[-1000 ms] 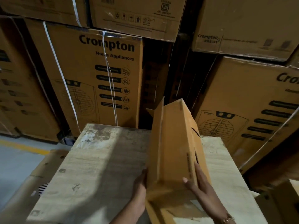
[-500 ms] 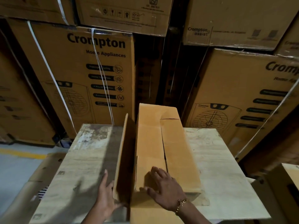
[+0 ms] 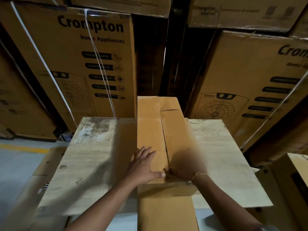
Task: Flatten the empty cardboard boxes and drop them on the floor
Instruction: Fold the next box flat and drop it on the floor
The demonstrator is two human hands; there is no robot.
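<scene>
Cardboard box (image 3: 150,130) flat, creased, tan.

The cardboard box (image 3: 155,130) is lying pretty much flat along the pale bench (image 3: 93,155), with both ends poking past the edges. Left hand (image 3: 143,165) is flat on top, fingers spread. Right hand (image 3: 179,172), bracelet (image 3: 199,175) on its wrist, is right beside it but too blurry to read. Big Crompton cartons (image 3: 80,64) are stacked behind.

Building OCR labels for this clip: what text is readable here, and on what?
"Crompton": tall left carton.
"Home Appliances": same carton, beneath.
"Crompton assist": upper right carton.
"Crom", cut off by the frame: lower right carton.
Feature labels on the left and lower right cartons: too blurred.
Plain box being flattened: no print visible.
</scene>
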